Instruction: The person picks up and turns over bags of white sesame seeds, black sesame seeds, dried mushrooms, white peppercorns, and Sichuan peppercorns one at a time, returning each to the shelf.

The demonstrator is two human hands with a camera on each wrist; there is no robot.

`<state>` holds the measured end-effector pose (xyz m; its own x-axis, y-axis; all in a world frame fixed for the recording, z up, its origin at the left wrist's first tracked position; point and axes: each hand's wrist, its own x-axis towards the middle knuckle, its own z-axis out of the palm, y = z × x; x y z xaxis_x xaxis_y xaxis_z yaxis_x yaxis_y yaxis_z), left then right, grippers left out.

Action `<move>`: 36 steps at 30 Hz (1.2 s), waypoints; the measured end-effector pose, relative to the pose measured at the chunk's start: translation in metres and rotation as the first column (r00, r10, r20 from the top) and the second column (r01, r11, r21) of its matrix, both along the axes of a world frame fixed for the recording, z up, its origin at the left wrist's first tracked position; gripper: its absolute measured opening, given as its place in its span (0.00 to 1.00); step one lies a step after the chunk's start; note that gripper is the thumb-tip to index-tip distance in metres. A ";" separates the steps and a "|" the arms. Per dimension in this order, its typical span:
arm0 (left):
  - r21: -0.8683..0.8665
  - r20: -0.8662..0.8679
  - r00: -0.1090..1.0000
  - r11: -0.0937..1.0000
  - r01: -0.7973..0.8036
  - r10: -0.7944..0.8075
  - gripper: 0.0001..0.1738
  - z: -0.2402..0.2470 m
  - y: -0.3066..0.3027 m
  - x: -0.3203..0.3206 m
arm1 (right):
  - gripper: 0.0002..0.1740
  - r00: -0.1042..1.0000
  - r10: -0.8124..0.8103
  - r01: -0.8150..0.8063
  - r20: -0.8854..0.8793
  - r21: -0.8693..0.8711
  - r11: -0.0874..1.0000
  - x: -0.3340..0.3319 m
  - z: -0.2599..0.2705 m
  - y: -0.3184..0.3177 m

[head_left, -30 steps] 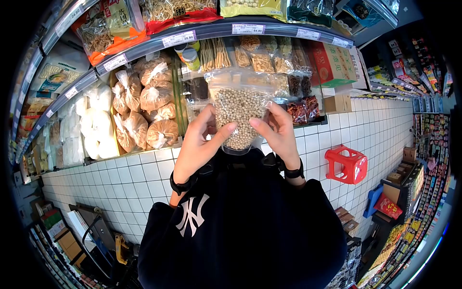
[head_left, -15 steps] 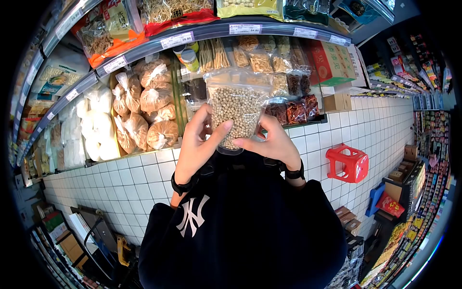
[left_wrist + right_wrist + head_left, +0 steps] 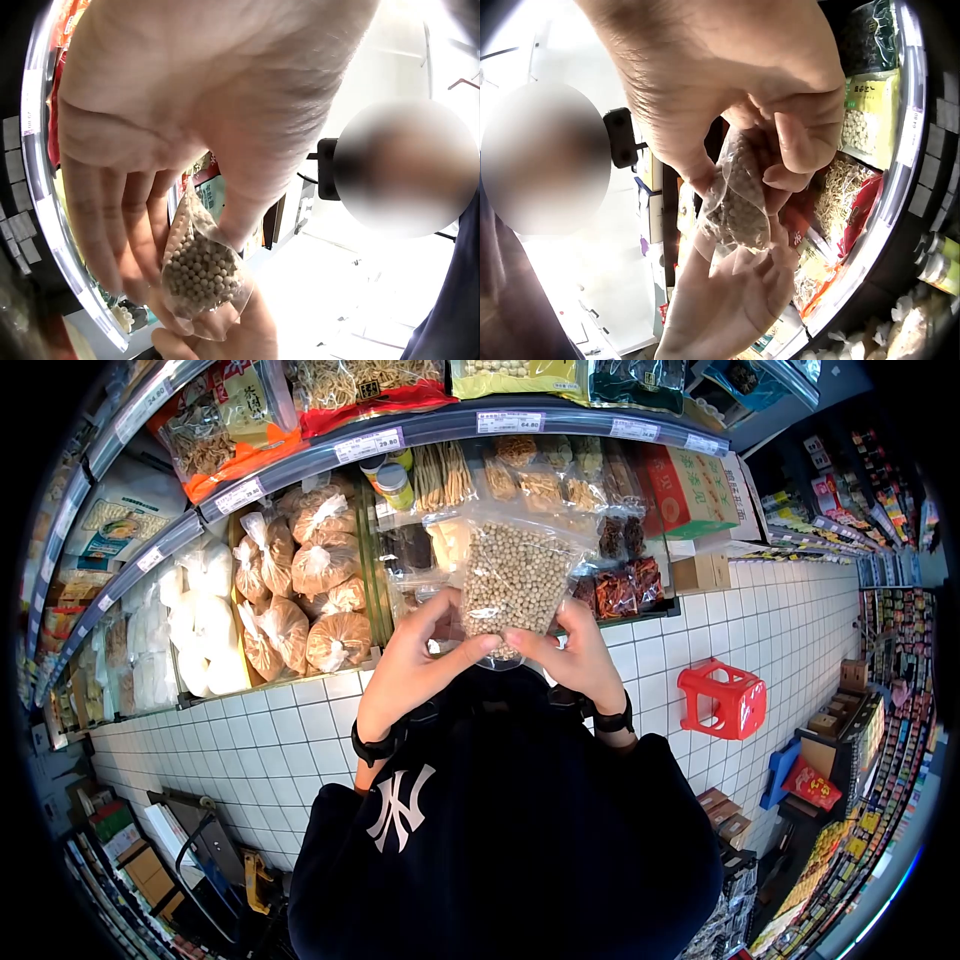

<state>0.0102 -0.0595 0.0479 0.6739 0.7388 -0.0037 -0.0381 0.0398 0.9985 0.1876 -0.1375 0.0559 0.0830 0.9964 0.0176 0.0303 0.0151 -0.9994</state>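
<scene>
A clear zip bag [image 3: 515, 575] of small, round, pale grains is held up in front of the chest, its top leaning slightly right. The left hand [image 3: 415, 660] grips its lower left side, thumb across the front and fingers behind. From the other side the right hand [image 3: 582, 660] pinches the lower right part, and the two thumb tips come close together near the bottom. Seen edge-on in the left wrist view, the bag [image 3: 199, 277] bulges between thumb and fingers. The right wrist view shows fingers curled behind the bag [image 3: 739, 202].
Beyond the hands stands a shelf bin with tied bags of brown powder [image 3: 335, 640], white packs [image 3: 205, 620] and bags of dried red chillies [image 3: 615, 595]. A shelf edge with price tags [image 3: 510, 422] crosses above. At right, a red stool [image 3: 722, 700] stands on the tiled floor.
The bag has shifted a little right and now leans that way. The right thumb has slid down its front to the bottom, and the left hand has moved slightly down and right.
</scene>
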 end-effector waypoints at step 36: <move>0.048 0.016 0.998 0.997 -0.061 0.060 0.11 0.000 0.007 0.000 | 0.16 0.991 0.081 -0.079 0.110 -0.018 0.997 0.004 0.002 0.013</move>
<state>0.0105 -0.0522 0.0476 0.6275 0.7774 0.0424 -0.0530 -0.0116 0.9985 0.1915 -0.1250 0.0580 0.0012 1.0000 0.0088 0.1403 0.0085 -0.9901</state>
